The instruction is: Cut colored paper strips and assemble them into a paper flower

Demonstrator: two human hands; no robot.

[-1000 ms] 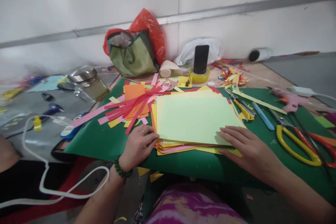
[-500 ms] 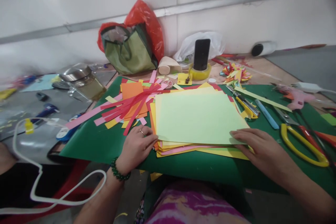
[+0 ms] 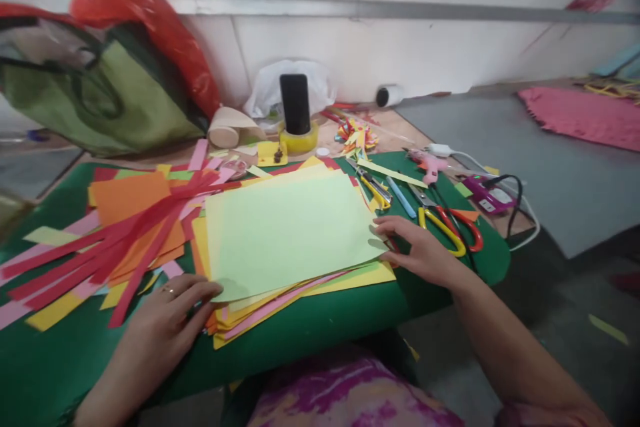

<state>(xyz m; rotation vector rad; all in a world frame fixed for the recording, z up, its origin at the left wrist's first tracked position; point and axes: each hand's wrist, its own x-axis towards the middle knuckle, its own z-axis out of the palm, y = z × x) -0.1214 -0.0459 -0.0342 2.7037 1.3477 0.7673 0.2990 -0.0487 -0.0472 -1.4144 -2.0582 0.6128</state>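
Note:
A stack of coloured paper sheets (image 3: 287,230), pale green on top, lies on a green-covered board (image 3: 310,327) over my lap. My left hand (image 3: 165,320), with a ring on one finger, rests with fingers stretched out on the stack's near left corner. My right hand (image 3: 417,250) lies flat at the stack's right edge, fingertips touching the paper. Neither hand grips anything. Red, pink and yellow paper strips (image 3: 115,247) lie over orange sheets to the left of the stack.
Yellow and red scissors (image 3: 447,227), a small yellow cutter (image 3: 373,190) and a pink glue gun (image 3: 425,161) lie right of the stack. A phone stands in a yellow tape roll (image 3: 299,137) at the back. A green and red bag (image 3: 100,87) fills the back left.
The view has swung right and closer. My right hand has slid from the stack's near edge to its right side. My left hand stays at the near left corner.

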